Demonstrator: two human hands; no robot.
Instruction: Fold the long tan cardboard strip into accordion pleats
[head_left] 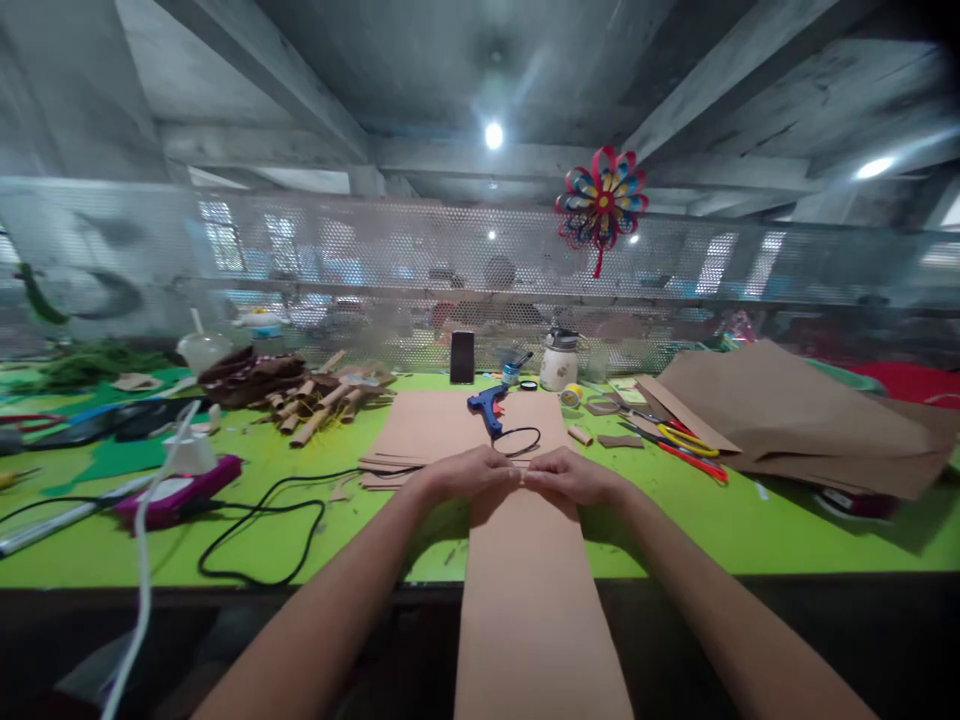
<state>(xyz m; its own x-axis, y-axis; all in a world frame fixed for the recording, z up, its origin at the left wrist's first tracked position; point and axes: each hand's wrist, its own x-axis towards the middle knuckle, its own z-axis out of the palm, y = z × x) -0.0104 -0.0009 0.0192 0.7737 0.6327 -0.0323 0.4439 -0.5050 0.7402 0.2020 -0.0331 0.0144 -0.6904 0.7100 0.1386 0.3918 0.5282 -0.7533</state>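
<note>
Both hands meet at the far end of a long tan sheet of craft paper (532, 600), which runs toward me over the table's front edge. My left hand (472, 474) pinches the sheet's far edge from the left. From the right, my right hand (574, 476) grips the same edge, its fingertips almost touching the left ones. The edge between the fingers looks folded or rolled, though the fingers cover most of it. Just beyond lies a blue hot glue gun (487, 408) with a black cord, resting on a stack of tan paper sheets (420, 420).
Rolled brown paper tubes (315, 410) lie left, behind a purple power strip (180, 490). Right are scissors with yellow handles (686, 438), a red-handled tool (705, 465) and large brown paper sheets (795, 410). A white jar (559, 362) and dark phone (463, 358) stand behind.
</note>
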